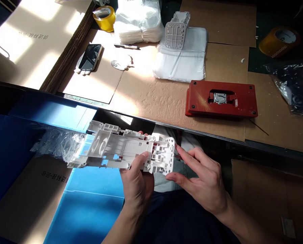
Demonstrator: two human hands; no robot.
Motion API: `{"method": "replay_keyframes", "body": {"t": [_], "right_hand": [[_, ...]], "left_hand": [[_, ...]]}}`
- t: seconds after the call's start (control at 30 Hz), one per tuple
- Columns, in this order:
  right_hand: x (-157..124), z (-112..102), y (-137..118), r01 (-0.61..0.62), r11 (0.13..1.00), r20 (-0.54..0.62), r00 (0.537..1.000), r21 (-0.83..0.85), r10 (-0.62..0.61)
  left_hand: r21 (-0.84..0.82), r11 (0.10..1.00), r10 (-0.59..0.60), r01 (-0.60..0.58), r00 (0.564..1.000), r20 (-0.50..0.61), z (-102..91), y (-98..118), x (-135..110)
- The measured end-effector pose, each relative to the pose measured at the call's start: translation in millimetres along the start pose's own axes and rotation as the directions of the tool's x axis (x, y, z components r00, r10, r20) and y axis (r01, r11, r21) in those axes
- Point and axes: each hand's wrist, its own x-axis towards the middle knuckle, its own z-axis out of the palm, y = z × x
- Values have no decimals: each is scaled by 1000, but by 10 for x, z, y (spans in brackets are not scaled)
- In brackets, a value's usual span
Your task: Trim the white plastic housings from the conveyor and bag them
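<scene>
A white moulded plastic frame [126,147], with cut-outs, clips and a perforated end plate [169,156], is held tilted over my lap, just off the table edge. My left hand [138,179] grips it from below near the middle, thumb pressed on its upper face and other fingers mostly hidden behind. At the end plate is my right hand [202,176], with thumb and index finger spread along the plate's edge and touching it. A further fingertip there is dark in shadow.
On the cardboard-covered table lie a red metal block [222,117], clear bags [180,64] with another white plastic part [175,34] on top, a phone [90,57], a pen [127,46] and tape rolls [107,20]. Left of my lap stands a blue bin [98,203] with wrapped pieces [62,144].
</scene>
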Motion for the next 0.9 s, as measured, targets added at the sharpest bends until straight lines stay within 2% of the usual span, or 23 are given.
{"method": "replay_keyframes", "body": {"t": [0.2, 0.27, 0.33, 0.4, 0.43, 0.5, 0.57, 0.6, 0.67, 0.73, 0.8, 0.83, 0.9], "right_hand": [[-18, 34, -42, 73, 996, -38, 996, -51, -75], [-47, 21, -28, 101, 995, -16, 995, 16, -101], [-96, -7, 48, 77, 983, 38, 996, 169, -85], [-152, -51, 198, -60, 960, 92, 995, 275, 36], [-171, -80, 294, -155, 951, 109, 985, 266, 130], [-171, -153, 496, -308, 942, 125, 948, 134, 292], [-101, -252, 655, -330, 944, 123, 936, -30, 331], [-39, -311, 700, -294, 952, 123, 945, -87, 303], [131, -441, 714, -152, 979, 125, 978, -133, 169], [344, -576, 642, 49, 988, 144, 989, -148, -28], [571, -691, 533, 257, 950, 196, 955, -176, -222], [681, -736, 480, 351, 915, 244, 922, -199, -300], [877, -792, 399, 516, 828, 383, 826, -220, -413]], "left_hand": [[2, 997, 74, -74, 997, 11, -13, -48, 22], [2, 996, 90, -90, 996, 8, -14, -66, 41], [-1, 991, 131, -131, 991, 8, -29, -72, 71], [-11, 987, 159, -159, 987, 29, -70, -56, 111], [-24, 989, 145, -144, 988, 58, -100, -38, 131], [-74, 997, 46, -35, 988, 148, -164, 16, 160], [-131, 982, -99, 136, 961, 258, -211, 84, 168], [-146, 964, -170, 222, 938, 303, -222, 119, 162], [-129, 918, -305, 374, 876, 374, -219, 177, 132], [-45, 849, -452, 527, 767, 455, -202, 210, 86], [58, 767, -565, 639, 629, 534, -202, 213, 37], [94, 737, -596, 670, 577, 559, -213, 204, 13], [124, 693, -629, 711, 511, 586, -255, 177, -29]]}}
